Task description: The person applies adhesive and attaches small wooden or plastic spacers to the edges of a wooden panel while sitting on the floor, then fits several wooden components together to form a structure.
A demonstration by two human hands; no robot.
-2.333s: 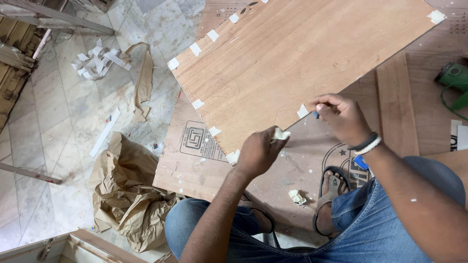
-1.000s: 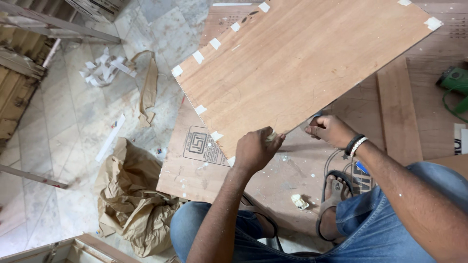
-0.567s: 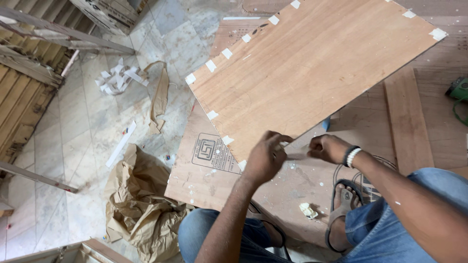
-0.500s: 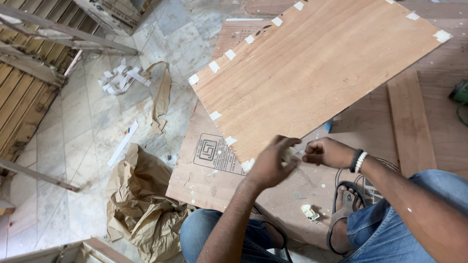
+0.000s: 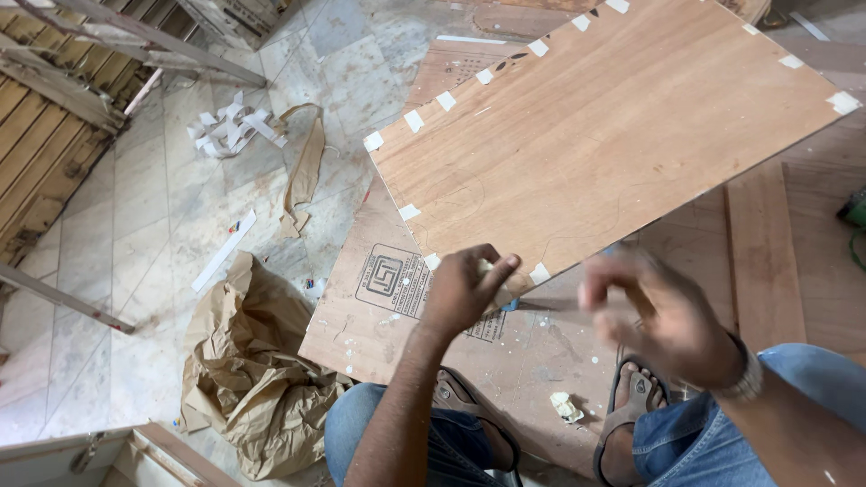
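Hands at the near corner of a taped veneer panel.

The veneer panel [image 5: 613,135], edged with pale tape tabs [image 5: 413,120], lies tilted over a plywood sheet [image 5: 379,316] on the floor. The left hand [image 5: 465,293] has its fingers [image 5: 496,271] curled together, pinching a small pale piece at the panel's near edge. The right hand [image 5: 663,311] is motion-blurred beside it; its fingers' spread cannot be told. Crumpled brown paper [image 5: 248,379] lies alongside on the tiles.
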